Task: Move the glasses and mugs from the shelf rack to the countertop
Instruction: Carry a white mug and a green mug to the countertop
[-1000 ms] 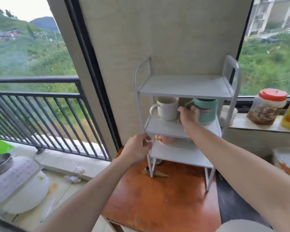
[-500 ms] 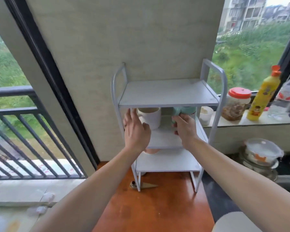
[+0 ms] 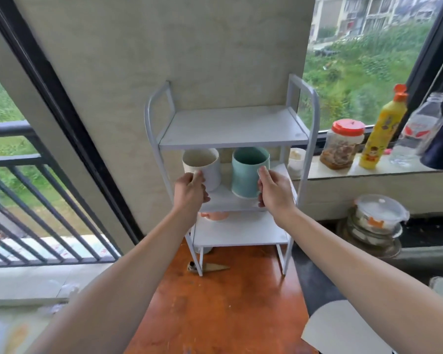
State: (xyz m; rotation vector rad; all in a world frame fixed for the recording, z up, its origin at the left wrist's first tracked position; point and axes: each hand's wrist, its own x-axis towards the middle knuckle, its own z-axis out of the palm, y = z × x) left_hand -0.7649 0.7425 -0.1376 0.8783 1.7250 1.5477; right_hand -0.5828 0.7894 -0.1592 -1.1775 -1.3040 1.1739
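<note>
A white three-tier shelf rack (image 3: 234, 127) stands on an orange-brown countertop (image 3: 223, 310). On its middle tier are a white mug (image 3: 206, 166) and a teal mug (image 3: 247, 171). My left hand (image 3: 191, 191) grips the white mug's handle. My right hand (image 3: 274, 191) curls round the teal mug's right side, where its handle is hidden. Both mugs look tipped forward at the tier's front. A pink cup (image 3: 215, 215) sits on the lower tier, mostly hidden behind the middle tier.
A small cone-shaped object (image 3: 210, 267) lies by the rack's front left leg. On the windowsill to the right stand a small white cup (image 3: 296, 159), a red-lidded jar (image 3: 342, 144), a yellow bottle (image 3: 381, 131) and a clear bottle (image 3: 414, 131). Lidded glass bowls (image 3: 376, 221) sit lower right.
Both hands have closed on the mugs and drawn them forward from under the top tier. My left hand went from the rack's side to the white mug's handle. The view panned right.
</note>
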